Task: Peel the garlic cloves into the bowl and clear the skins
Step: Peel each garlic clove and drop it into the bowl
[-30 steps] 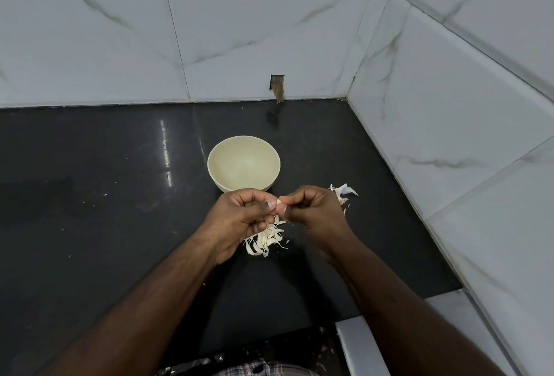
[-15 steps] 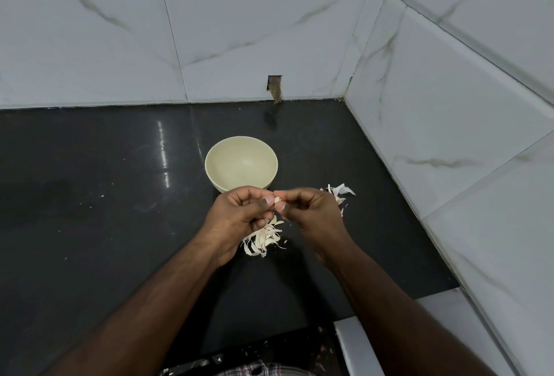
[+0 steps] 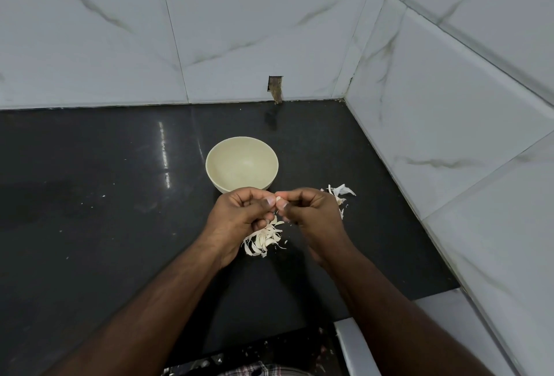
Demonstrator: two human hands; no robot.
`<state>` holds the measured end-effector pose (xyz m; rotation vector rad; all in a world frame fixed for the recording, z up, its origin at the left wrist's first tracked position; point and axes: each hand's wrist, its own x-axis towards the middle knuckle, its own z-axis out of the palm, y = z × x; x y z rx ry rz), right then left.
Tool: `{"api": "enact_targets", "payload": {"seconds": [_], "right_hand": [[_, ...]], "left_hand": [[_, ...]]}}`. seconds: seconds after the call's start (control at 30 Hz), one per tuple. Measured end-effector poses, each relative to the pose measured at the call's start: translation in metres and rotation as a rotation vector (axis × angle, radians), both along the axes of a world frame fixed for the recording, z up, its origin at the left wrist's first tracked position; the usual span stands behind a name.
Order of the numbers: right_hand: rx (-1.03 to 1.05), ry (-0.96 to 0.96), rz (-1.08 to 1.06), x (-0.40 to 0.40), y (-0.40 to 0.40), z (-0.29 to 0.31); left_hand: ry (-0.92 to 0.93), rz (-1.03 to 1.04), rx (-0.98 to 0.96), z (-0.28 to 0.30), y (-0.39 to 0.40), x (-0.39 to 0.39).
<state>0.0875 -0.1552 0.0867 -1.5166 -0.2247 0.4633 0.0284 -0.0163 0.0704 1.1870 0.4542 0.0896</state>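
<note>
- Pinching a garlic clove (image 3: 278,198) between both sets of fingertips: my left hand (image 3: 239,217) and my right hand (image 3: 311,217) meet knuckle to knuckle over the counter, fingers curled inward on each.
- Clove status: only a small pale sliver shows between my thumbs; whether skin remains on it cannot be told.
- Skin pile (image 3: 263,239): a heap of pale curled peelings lies on the counter directly below my hands, at 6 o'clock from the clove, partly hidden by my left hand.
- Second scatter of skins (image 3: 340,193): at 3 o'clock from my right hand, just beside it, partly behind the knuckles.
- Bowl (image 3: 215,166): cream-coloured, upright, at 12 o'clock from my hands, near rim just beyond my left knuckles; its inside appears bare.
- Countertop (image 3: 105,226): dark, glossy, with a few small white flecks at 9 o'clock.
- Tiled wall (image 3: 239,31): white marbled tiles at 12 o'clock and 3 o'clock, forming a corner.
</note>
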Motion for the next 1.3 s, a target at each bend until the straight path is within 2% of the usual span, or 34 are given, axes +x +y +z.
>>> {"api": "enact_targets", "payload": {"seconds": [0.13,0.3,0.6,0.77,0.97,1.3], "right_hand": [[0.001,0.125,0.012,0.007,-0.003,0.001],[0.016,0.218,0.036,0.008,-0.002,0.004],[-0.016,0.253,-0.001,0.011,-0.005,0.012],[-0.013,0.278,0.043,0.014,-0.008,0.013],[-0.034,0.238,0.036,0.015,-0.008,0.013],[-0.107,0.044,0.007,0.017,-0.002,0.005]], "left_hand": [[-0.021,-0.019,0.047,-0.004,0.003,-0.002],[-0.061,0.009,0.203,-0.005,0.002,-0.001],[-0.105,0.007,0.371,-0.007,-0.001,-0.001],[-0.103,0.002,0.351,-0.008,0.001,0.000],[-0.112,-0.005,0.357,-0.005,0.001,-0.001],[-0.084,-0.037,0.452,-0.002,-0.003,0.001]]}}
